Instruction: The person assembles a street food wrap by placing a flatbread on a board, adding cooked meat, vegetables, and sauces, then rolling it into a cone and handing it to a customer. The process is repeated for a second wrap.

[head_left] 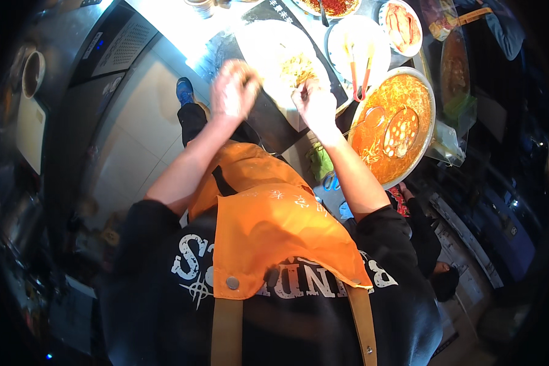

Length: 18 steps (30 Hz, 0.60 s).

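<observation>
A pale round sheet [261, 38], like a thin wrapper, lies on a dark board [268, 122] in front of me under a bright lamp. Yellowish shredded filling [296, 68] is heaped near its right side. My left hand [233, 90] hovers at the sheet's left edge, its fingers curled but smeared by motion. Beside the filling, at the near edge of the sheet, my right hand [315, 102] has its thumb and fingertips pinched together. Whatever lies between those fingertips is too small to make out.
Close to my right forearm stands a wide pan [430, 100] of orange-red broth, with a perforated ladle [401, 131] in it. Red-handled tongs [360, 79] rest on a white plate [372, 43]. Beyond are a bowl of pinkish pieces [402, 27] and a dish of red chili [332, 6].
</observation>
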{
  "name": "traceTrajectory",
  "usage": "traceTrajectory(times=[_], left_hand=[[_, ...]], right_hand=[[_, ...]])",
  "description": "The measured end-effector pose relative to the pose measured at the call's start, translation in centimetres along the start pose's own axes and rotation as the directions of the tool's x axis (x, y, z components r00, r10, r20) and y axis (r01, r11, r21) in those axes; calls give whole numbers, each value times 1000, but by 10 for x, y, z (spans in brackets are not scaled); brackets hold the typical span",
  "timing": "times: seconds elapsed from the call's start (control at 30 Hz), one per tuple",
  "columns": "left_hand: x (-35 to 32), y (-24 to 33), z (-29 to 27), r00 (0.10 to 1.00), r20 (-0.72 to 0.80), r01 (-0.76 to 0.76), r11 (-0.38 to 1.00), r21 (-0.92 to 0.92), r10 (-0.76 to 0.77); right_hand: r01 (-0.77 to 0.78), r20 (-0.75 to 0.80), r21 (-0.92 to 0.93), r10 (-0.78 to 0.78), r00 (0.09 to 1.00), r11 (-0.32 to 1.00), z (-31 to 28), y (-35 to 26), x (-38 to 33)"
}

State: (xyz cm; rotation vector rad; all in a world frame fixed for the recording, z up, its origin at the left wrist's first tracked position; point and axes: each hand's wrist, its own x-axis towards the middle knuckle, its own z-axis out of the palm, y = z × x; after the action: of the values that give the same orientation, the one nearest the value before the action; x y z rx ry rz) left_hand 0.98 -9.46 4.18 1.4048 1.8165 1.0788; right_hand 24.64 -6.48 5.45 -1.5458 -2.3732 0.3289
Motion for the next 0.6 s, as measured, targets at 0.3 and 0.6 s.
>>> traceTrajectory(times=[0.3, 0.6], left_hand=[[-39, 32, 28, 902, 431, -165, 924, 344, 1], [-30, 32, 29, 922, 387, -117, 948, 295, -7]], right_hand=[[121, -13, 253, -122, 992, 960, -9, 16, 37], [-178, 170, -157, 204, 964, 972, -16, 17, -92]])
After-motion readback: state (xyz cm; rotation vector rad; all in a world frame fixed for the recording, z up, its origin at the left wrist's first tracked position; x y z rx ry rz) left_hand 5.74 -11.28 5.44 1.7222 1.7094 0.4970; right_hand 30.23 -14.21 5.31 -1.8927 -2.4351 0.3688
